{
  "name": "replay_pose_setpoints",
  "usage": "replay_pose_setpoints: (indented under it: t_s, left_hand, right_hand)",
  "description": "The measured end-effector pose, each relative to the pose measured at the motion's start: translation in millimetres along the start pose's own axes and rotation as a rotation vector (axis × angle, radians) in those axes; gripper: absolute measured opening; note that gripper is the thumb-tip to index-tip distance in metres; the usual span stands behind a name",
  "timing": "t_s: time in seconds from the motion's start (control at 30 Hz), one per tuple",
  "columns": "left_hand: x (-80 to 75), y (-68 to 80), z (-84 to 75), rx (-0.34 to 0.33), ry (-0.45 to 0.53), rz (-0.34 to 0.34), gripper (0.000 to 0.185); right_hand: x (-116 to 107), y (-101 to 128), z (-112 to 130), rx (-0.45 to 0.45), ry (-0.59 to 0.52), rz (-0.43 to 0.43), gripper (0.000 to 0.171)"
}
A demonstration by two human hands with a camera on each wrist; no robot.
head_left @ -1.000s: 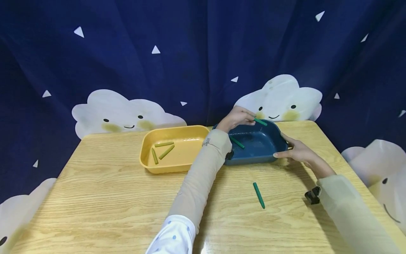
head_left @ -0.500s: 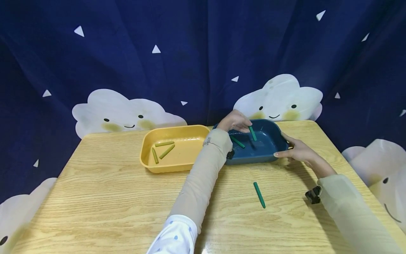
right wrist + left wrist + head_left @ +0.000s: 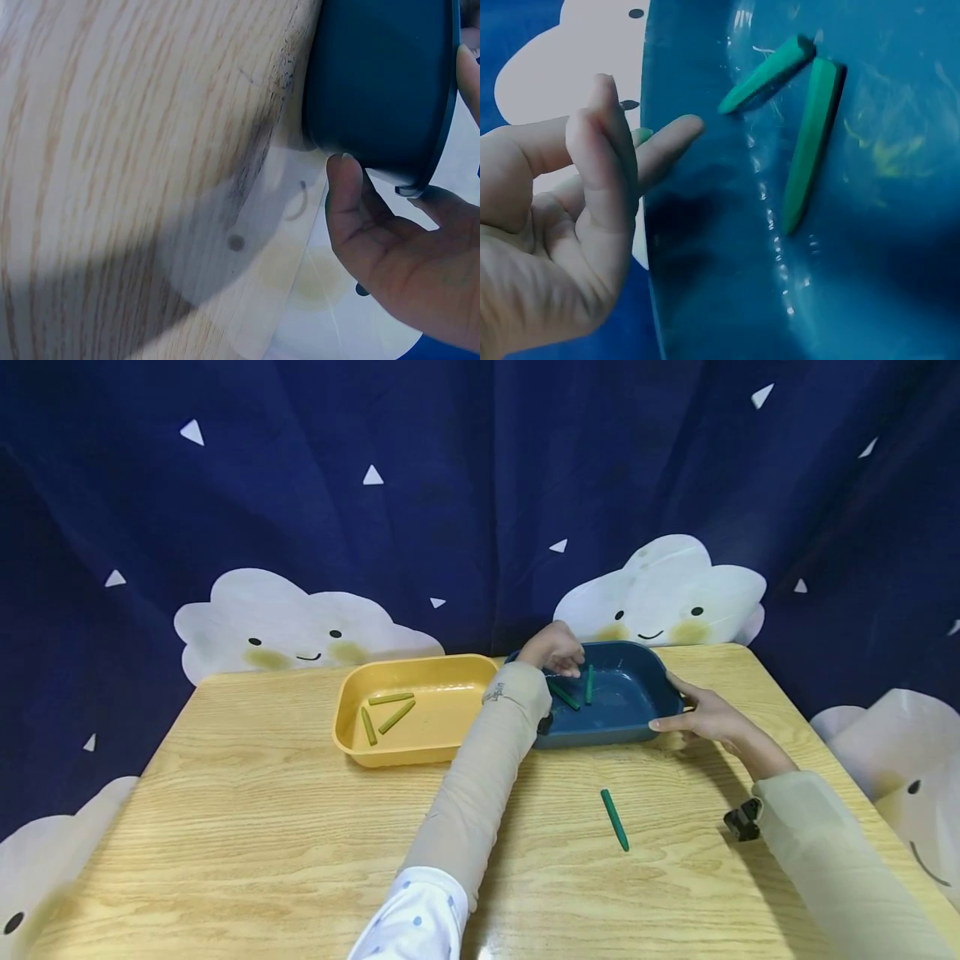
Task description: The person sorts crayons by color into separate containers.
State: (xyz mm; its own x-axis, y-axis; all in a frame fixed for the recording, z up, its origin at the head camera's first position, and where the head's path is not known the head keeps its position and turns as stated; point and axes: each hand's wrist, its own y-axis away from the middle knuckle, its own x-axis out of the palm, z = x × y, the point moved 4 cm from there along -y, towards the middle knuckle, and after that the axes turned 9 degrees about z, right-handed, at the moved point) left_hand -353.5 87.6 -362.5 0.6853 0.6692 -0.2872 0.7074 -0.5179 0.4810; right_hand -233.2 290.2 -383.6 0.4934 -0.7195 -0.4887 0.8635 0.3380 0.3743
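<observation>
In the head view, my left hand (image 3: 557, 649) is over the left back part of a dark blue tray (image 3: 626, 735), its fingers loosely bent and holding nothing. Two green crayons lie on the tray floor close by: one slanted crayon (image 3: 564, 695) and one pointing away from me (image 3: 589, 685). The left wrist view shows both crayons (image 3: 815, 142) beyond the fingertips, apart from the hand. At the tray's right end my right hand (image 3: 701, 717) grips it, thumb on the front wall and fingers at the end and rim. A third green crayon (image 3: 615, 820) lies on the table in front.
A yellow tray (image 3: 405, 758) with three olive-yellow crayons (image 3: 396, 716) stands left of the blue one. Both are on a wooden table (image 3: 262, 827), near its back edge. A dark blue curtain (image 3: 450, 460) with clouds hangs behind.
My left hand lowered a green crayon from the back rim into the blue tray, let it go and drew back slightly left. My right hand keeps its grip on the tray.
</observation>
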Motion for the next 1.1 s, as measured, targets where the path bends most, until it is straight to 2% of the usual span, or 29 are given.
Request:
replay_pose_setpoints:
  t_s: [0.1,0.3,0.4,0.5,0.77,0.97,1.1]
  left_hand:
    - [1.1,4.7,-4.8,0.043,-0.025,-0.014,0.026]
    - [4.5,19.9,-17.0,0.176,-0.05,0.05,0.038]
    - [5.6,29.4,-20.0,0.203,-0.068,0.055,0.045]
    - [7.9,39.6,-22.0,0.231,-0.093,0.057,0.044]
    - [15.9,63.0,-22.1,0.314,-0.158,0.064,0.037]
    - [19.6,73.8,-18.1,0.357,-0.19,0.061,0.036]
    - [24.1,79.7,-15.2,0.438,-0.204,0.079,0.035]
  right_hand:
    - [0,-1,-1,0.001,-0.005,0.003,0.106]
    - [0,-2,-2,-0.002,-0.001,0.003,0.105]
    - [1,-3,-1,0.0,0.0,0.009,0.105]
    - [1,-3,0,0.004,0.006,0.012,0.104]
    - [-2,-2,-4,0.022,0.016,0.008,0.105]
    - [-2,-3,-6,0.019,0.02,0.02,0.105]
    - [-2,-3,-6,0.015,0.032,0.02,0.105]
